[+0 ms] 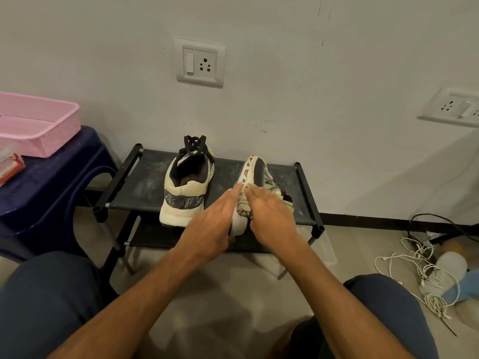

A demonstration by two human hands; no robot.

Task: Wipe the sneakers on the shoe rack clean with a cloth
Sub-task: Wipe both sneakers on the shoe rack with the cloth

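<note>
Presently the tipped sneaker [255,169] lies on the shoe rack [145,182]. Your left hand [215,224] braces it, fingers straight; your right hand [272,218], fingers flat, presses the cloth [243,211]. Keep pressure even; stroke toeward.

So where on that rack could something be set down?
The shelf is bare between its left rail and the upright sneaker, plus a narrow strip between the sneakers. Right side is crowded: tipped sneaker, cloth, left hand, right hand.
</note>
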